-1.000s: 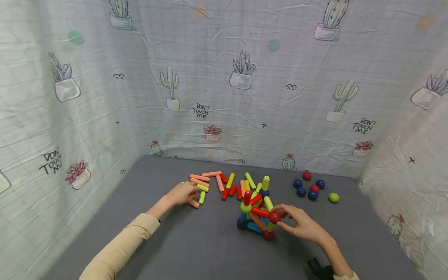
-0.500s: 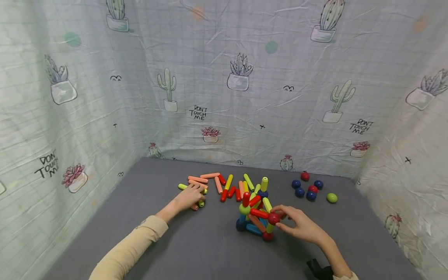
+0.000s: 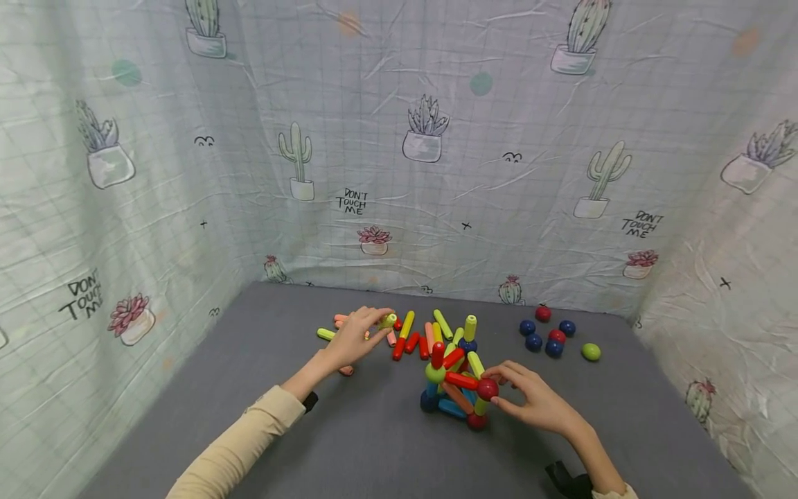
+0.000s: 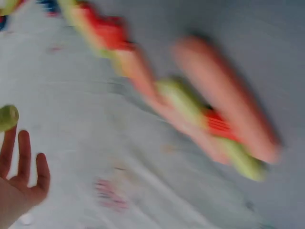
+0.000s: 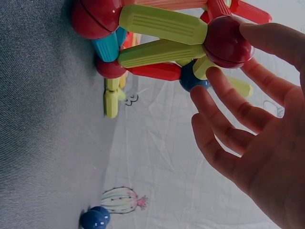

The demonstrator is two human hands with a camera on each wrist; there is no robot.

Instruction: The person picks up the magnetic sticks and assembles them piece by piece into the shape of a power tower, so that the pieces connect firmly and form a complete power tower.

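Observation:
My left hand (image 3: pixel 355 337) pinches a yellow-green magnetic stick (image 3: pixel 388 321) between thumb and fingertips, raised over the loose sticks. In the left wrist view, the stick (image 4: pixel 8 118) shows its round end at the left edge. My right hand (image 3: pixel 530 396) holds a red ball (image 3: pixel 488 389) at a near upper corner of a built frame of magnetic sticks and balls (image 3: pixel 461 380). The right wrist view shows thumb and fingers on that ball (image 5: pixel 228 42), with ribbed green sticks (image 5: pixel 162 24) joined to it. One yellow-green stick (image 3: pixel 470 328) stands upright on a blue ball at the frame's back.
Loose sticks, such as a yellow one (image 3: pixel 408 324) and a red one (image 3: pixel 399 348), lie left of and behind the frame. Several balls, among them a green one (image 3: pixel 591 352), sit at the back right. A printed cloth (image 3: pixel 461 263) hangs behind the grey table (image 3: pixel 374 443).
My left hand has picked a yellow-green stick from the left pile, lifted it and moved it rightward. My right hand stays on the red ball, and the frame stands where it was.

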